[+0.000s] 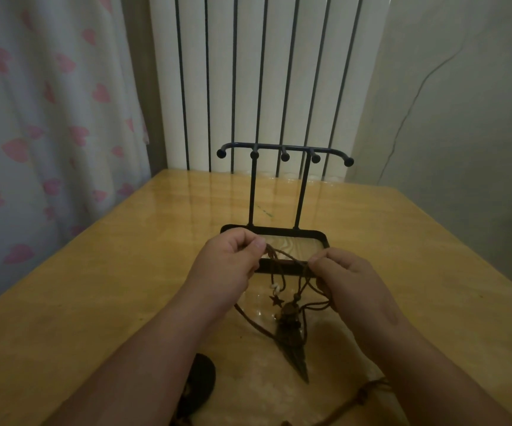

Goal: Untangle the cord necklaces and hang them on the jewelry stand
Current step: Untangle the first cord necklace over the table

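A black metal jewelry stand (pixel 285 152) with several ball-tipped hooks rises from a rectangular base on the wooden table (pixel 95 287). In front of the base my left hand (pixel 227 265) and my right hand (pixel 343 281) each pinch the brown cords (pixel 285 256) of tangled necklaces, stretched between them. Below the cords hang a small star charm (pixel 276 300) with pale beads and a dark arrowhead pendant (pixel 291 348), whose tip lies near the table. A looped cord runs under my left wrist.
A dark oval object (pixel 198 382) lies under my left forearm near the front edge. More brown cord (pixel 368 392) lies under my right forearm. A white radiator (pixel 264 72) and a heart-print curtain (pixel 33 118) stand behind the table.
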Demonstrator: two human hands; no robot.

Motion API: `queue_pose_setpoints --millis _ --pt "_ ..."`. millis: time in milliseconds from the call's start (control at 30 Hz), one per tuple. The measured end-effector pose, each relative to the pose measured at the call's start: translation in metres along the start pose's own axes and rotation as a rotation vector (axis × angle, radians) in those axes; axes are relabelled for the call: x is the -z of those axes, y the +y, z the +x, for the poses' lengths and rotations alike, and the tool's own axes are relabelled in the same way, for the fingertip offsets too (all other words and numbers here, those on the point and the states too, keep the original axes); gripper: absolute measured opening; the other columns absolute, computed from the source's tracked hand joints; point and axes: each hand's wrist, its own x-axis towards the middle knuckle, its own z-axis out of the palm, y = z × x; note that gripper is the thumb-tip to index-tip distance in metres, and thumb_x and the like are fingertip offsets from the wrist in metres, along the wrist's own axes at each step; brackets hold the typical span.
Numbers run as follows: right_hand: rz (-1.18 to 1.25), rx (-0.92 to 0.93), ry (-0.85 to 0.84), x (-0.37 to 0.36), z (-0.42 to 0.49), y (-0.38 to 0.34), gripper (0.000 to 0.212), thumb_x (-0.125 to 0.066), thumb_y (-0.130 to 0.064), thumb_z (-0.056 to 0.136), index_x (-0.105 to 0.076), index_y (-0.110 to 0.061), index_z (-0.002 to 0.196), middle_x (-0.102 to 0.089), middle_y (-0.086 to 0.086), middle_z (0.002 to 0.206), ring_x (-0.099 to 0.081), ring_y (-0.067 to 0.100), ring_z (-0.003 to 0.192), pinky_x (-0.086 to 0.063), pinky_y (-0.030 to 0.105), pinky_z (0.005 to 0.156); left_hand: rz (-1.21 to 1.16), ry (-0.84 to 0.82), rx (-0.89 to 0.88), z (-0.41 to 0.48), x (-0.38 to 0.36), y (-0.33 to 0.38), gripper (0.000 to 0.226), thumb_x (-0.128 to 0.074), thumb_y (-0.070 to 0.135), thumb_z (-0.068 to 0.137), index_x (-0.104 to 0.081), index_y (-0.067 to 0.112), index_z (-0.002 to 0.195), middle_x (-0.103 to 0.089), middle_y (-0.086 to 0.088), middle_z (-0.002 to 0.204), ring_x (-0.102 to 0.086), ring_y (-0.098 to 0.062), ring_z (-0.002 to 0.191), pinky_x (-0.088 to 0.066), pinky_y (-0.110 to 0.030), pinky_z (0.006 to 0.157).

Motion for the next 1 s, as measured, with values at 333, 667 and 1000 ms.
queue_pose_setpoints --millis 333,667,1000 --pt "-0.284 0.122 -0.041 -0.008 0.003 0.010 0.010 -0.059 -0.034 0.091 -0.066 -0.039 0.085 -0.065 -0.013 0.080 -0.060 0.001 0.075 -0.052 0.018 0.066 -0.003 -0.080 -0.037 -0.002 -0.003 0.002 0.036 -0.052 0.022 0.099 -0.065 0.035 0.068 -0.050 0.010 0.055 -0.040 -0.011 0.053 -0.035 -0.029 0.051" --pt "-0.519 0.084 -0.096 -0.014 0.003 0.010 0.012 -0.056 -0.038 0.091 -0.058 -0.037 0.079 -0.061 -0.012 0.078 -0.059 0.006 0.072 -0.056 0.033 0.070 -0.175 -0.215 -0.102 -0.008 -0.003 0.011 0.024 -0.045 0.017 0.101 -0.064 0.006 0.093 -0.069 0.000 0.073 -0.049 -0.010 0.055 -0.039 -0.021 0.050" --pt "-0.334 0.103 -0.111 -0.020 0.002 0.010 0.013 -0.057 -0.034 0.090 -0.066 -0.035 0.080 -0.066 -0.014 0.075 -0.061 0.003 0.074 -0.056 0.033 0.074 -0.112 -0.257 -0.089 -0.006 -0.005 0.002 0.028 -0.048 0.013 0.099 -0.067 0.024 0.081 -0.070 -0.024 0.092 -0.051 -0.010 0.055 -0.037 -0.016 0.044"
